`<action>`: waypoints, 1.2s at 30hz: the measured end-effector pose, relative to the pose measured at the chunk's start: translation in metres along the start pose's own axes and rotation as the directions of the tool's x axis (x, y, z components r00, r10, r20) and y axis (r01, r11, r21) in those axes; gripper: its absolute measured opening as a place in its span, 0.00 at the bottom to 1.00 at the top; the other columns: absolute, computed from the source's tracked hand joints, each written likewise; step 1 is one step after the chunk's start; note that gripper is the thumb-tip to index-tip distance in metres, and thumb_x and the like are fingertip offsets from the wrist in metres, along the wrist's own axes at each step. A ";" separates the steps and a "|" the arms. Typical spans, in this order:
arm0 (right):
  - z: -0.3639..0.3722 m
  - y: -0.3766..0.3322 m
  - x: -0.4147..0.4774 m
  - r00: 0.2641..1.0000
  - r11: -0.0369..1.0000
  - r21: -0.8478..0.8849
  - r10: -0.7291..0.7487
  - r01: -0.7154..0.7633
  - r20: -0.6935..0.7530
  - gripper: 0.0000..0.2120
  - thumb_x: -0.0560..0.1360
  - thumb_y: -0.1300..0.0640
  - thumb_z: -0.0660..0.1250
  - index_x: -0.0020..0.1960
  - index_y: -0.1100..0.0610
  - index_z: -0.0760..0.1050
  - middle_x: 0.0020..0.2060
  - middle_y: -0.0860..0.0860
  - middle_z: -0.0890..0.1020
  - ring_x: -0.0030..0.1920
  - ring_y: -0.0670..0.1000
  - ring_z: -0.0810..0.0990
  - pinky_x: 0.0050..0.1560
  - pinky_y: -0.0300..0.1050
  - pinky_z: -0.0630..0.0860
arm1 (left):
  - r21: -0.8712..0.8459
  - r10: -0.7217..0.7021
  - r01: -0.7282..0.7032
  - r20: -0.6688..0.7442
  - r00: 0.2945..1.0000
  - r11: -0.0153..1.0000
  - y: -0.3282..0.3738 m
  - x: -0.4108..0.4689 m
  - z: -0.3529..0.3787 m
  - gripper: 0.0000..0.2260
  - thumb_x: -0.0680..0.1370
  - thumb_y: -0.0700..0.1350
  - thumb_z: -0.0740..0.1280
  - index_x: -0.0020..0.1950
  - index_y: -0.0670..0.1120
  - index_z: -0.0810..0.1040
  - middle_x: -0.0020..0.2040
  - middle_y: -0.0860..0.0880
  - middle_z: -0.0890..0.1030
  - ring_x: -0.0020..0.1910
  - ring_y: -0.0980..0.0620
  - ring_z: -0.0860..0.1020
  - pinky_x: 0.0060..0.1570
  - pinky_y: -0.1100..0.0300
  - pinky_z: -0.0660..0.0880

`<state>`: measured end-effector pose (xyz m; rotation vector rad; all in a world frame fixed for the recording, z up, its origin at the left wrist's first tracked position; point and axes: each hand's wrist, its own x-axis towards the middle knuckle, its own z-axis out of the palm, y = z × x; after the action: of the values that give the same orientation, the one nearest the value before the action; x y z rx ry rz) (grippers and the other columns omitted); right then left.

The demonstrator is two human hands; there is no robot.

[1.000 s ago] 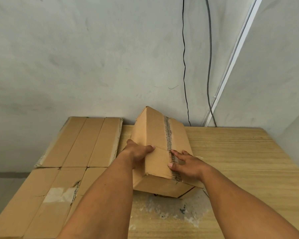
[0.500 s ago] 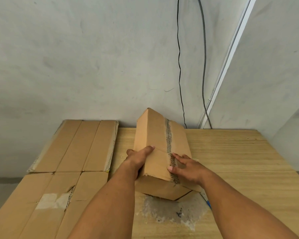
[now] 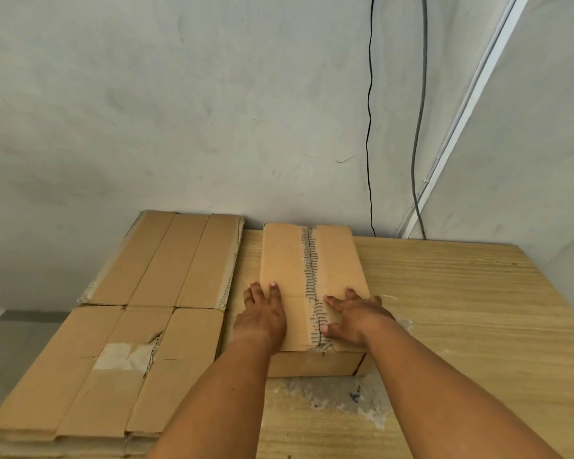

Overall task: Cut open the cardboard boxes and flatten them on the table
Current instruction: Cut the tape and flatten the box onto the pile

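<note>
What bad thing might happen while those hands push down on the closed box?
1. The box is closed along its taped seam, so pushing from the left hand and right hand may crumple it crookedly instead of folding it flat.
2. The box sits close beside the stack of flattened cardboard; if it slides left, it may bump that stack askew.

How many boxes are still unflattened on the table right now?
1: the cardboard box in the middle of the table, under the left hand and right hand. The stack at left is already flat; others may be out of frame.
</note>
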<state>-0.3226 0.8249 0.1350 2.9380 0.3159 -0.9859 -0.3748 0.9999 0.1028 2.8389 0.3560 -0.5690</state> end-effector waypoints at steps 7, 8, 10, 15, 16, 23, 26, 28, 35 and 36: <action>0.017 -0.006 0.001 0.999 0.999 0.005 0.037 -0.036 -0.028 0.36 0.78 0.32 0.55 0.79 0.34 0.40 0.80 0.46 0.37 0.78 0.64 0.42 0.71 0.67 0.61 | 0.210 0.112 -0.129 0.091 0.990 0.969 0.001 -0.003 0.010 0.44 0.77 0.74 0.47 0.80 0.50 0.31 0.79 0.44 0.28 0.77 0.35 0.30 0.73 0.35 0.56; 0.023 -0.007 0.002 0.999 0.999 0.026 0.038 -0.038 -0.026 0.35 0.79 0.33 0.53 0.79 0.35 0.38 0.79 0.46 0.34 0.78 0.64 0.37 0.71 0.69 0.59 | 0.231 0.109 -0.132 0.107 0.988 0.964 0.003 -0.003 0.009 0.44 0.76 0.75 0.47 0.80 0.54 0.30 0.79 0.44 0.28 0.76 0.33 0.30 0.73 0.34 0.56; 0.036 -0.003 0.001 0.999 0.997 0.068 0.025 -0.023 -0.026 0.33 0.81 0.34 0.49 0.78 0.35 0.33 0.77 0.46 0.28 0.76 0.62 0.28 0.70 0.72 0.56 | 0.248 0.088 -0.120 0.135 0.987 0.961 0.008 -0.006 0.005 0.45 0.73 0.78 0.48 0.79 0.57 0.30 0.78 0.43 0.27 0.76 0.32 0.30 0.73 0.33 0.54; 0.048 0.021 -0.010 0.992 0.991 0.085 -0.096 0.103 -0.084 0.31 0.82 0.35 0.45 0.79 0.37 0.34 0.76 0.46 0.26 0.75 0.58 0.24 0.73 0.68 0.53 | 0.191 0.046 -0.073 0.142 0.989 0.979 0.023 -0.018 0.008 0.54 0.67 0.82 0.53 0.79 0.56 0.29 0.77 0.43 0.26 0.75 0.30 0.29 0.73 0.32 0.55; 0.049 0.026 -0.014 0.990 0.989 0.085 -0.114 0.120 -0.079 0.31 0.82 0.35 0.45 0.79 0.37 0.34 0.76 0.46 0.27 0.75 0.58 0.24 0.73 0.68 0.52 | 0.179 0.038 -0.063 0.141 0.989 0.982 0.028 -0.021 0.010 0.55 0.67 0.82 0.54 0.79 0.55 0.30 0.78 0.42 0.26 0.75 0.29 0.30 0.73 0.32 0.56; 0.051 0.058 -0.028 0.973 0.965 0.144 -0.227 0.221 0.028 0.34 0.81 0.34 0.52 0.79 0.37 0.38 0.76 0.45 0.27 0.73 0.57 0.20 0.73 0.72 0.45 | 0.242 -0.176 0.118 0.235 0.956 0.963 0.069 -0.022 0.003 0.60 0.62 0.78 0.67 0.81 0.54 0.38 0.80 0.41 0.33 0.76 0.25 0.40 0.72 0.29 0.57; 0.050 0.071 -0.033 0.957 0.951 0.140 -0.284 0.274 0.055 0.34 0.80 0.36 0.55 0.80 0.38 0.43 0.78 0.46 0.31 0.74 0.58 0.23 0.76 0.69 0.40 | 0.287 -0.261 0.180 0.274 0.926 0.941 0.093 -0.029 -0.002 0.61 0.62 0.72 0.74 0.81 0.54 0.39 0.80 0.39 0.38 0.77 0.25 0.48 0.71 0.31 0.61; 0.043 0.083 -0.038 0.948 0.908 0.274 -0.308 0.318 -0.079 0.27 0.82 0.41 0.57 0.79 0.41 0.57 0.81 0.48 0.49 0.79 0.58 0.41 0.78 0.58 0.47 | 0.359 -0.313 0.193 0.313 0.897 0.913 0.103 -0.029 -0.003 0.65 0.58 0.71 0.78 0.81 0.54 0.40 0.81 0.38 0.45 0.76 0.28 0.56 0.70 0.32 0.65; 0.096 0.173 -0.044 0.997 0.994 0.077 0.076 -0.078 0.026 0.21 0.80 0.43 0.60 0.70 0.49 0.67 0.65 0.52 0.74 0.62 0.54 0.76 0.56 0.49 0.73 | 0.546 -0.541 0.306 0.342 0.768 0.780 0.130 -0.031 0.009 0.33 0.79 0.61 0.67 0.79 0.51 0.62 0.76 0.48 0.70 0.77 0.42 0.64 0.73 0.38 0.62; 0.108 0.178 -0.045 0.994 0.995 0.040 0.083 -0.086 0.068 0.23 0.79 0.42 0.61 0.70 0.50 0.66 0.64 0.51 0.74 0.61 0.54 0.76 0.55 0.48 0.73 | 0.560 -0.541 0.299 0.333 0.772 0.772 0.132 -0.032 0.011 0.31 0.79 0.60 0.66 0.79 0.51 0.63 0.75 0.48 0.71 0.76 0.42 0.65 0.73 0.38 0.62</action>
<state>-0.3861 0.6326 0.0687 2.9208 0.1687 -1.0889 -0.3712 0.8661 0.1280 2.8946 0.9010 -1.6357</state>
